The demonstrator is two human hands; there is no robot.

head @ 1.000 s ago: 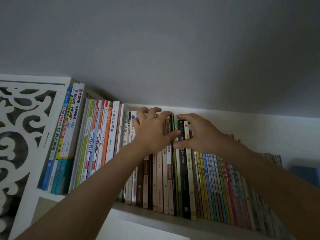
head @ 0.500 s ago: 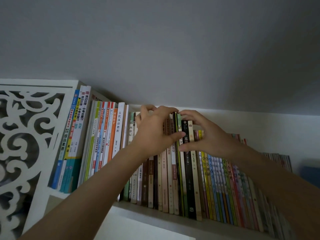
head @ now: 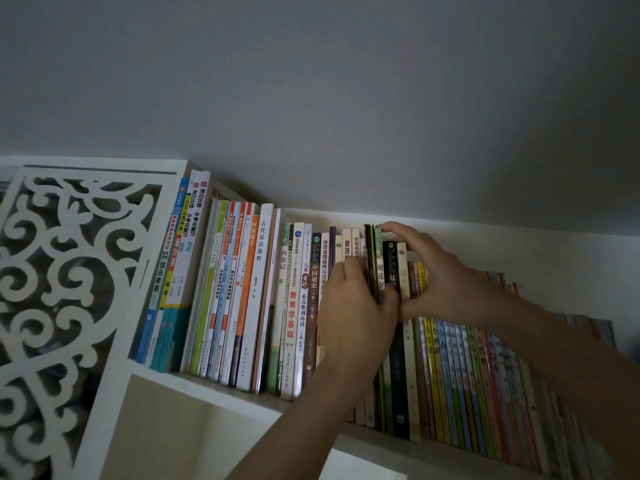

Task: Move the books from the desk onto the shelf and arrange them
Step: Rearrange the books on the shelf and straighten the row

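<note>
A long row of upright books fills the white shelf (head: 225, 396). In the middle stand a few thin dark and green books (head: 371, 251), taller than their neighbours, next to a black-spined book (head: 391, 261) and a cream one. My left hand (head: 356, 306) lies on the spines halfway up, fingers to the left of the thin dark books and thumb to their right. My right hand (head: 443, 282) curls its fingers over the tops of the green, black and cream books, thumb on the spines, touching my left thumb.
A white fretwork panel (head: 69, 289) closes the shelf's left end. Tall workbooks (head: 187, 258) lean beside it. Thin colourful books (head: 464, 382) run off to the right. A grey wall rises above, and an open compartment (head: 207, 441) lies under the shelf board.
My left hand has slid down from the book tops to the middle of the spines, uncovering several titles. My right hand stays over the tops. The view has shifted slightly.
</note>
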